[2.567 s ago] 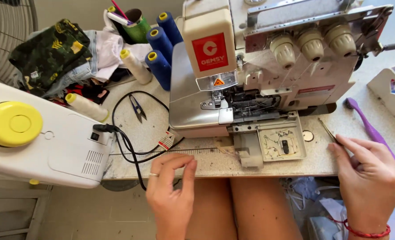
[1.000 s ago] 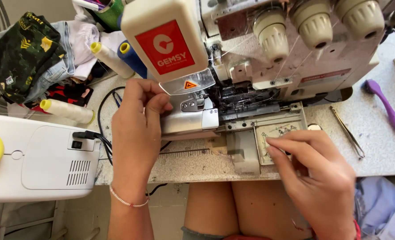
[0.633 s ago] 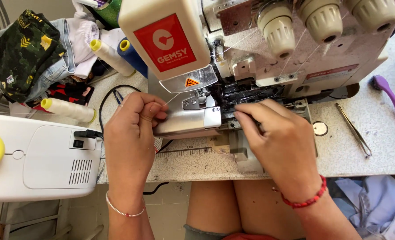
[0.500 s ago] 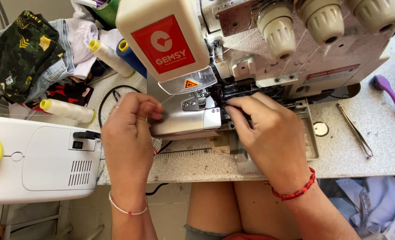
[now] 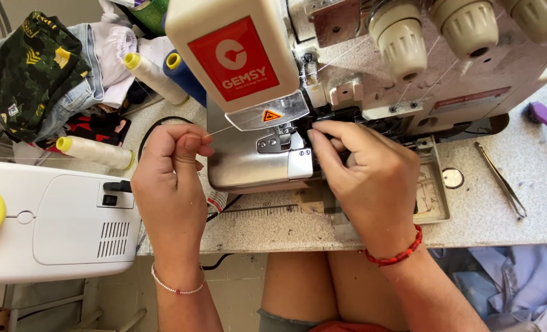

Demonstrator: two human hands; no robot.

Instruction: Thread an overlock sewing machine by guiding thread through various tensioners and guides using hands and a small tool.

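Head view: overlock machine (image 5: 347,92) on bench (image 5: 488,209).
Left hand (image 5: 172,166): pinches thread (image 5: 224,129) at 9 o'clock; keep it taut.
Right hand (image 5: 365,178): fingertips pressed together at needle area.

Thread (image 5: 224,130): thin, pale, pulled taut, running from pinched fingertips at left across to the needle area under the clear guard, barely visible against the metal. Overlocker (image 5: 347,80): cream body, red square label on the front housing, three round tension dials along the top right, shiny steel bed plate at lower left with a small screwed plate, yellow warning triangle on the clear guard. Standing upright on a speckled table, front cover partly open at the right, dark mechanism showing behind the fingers.
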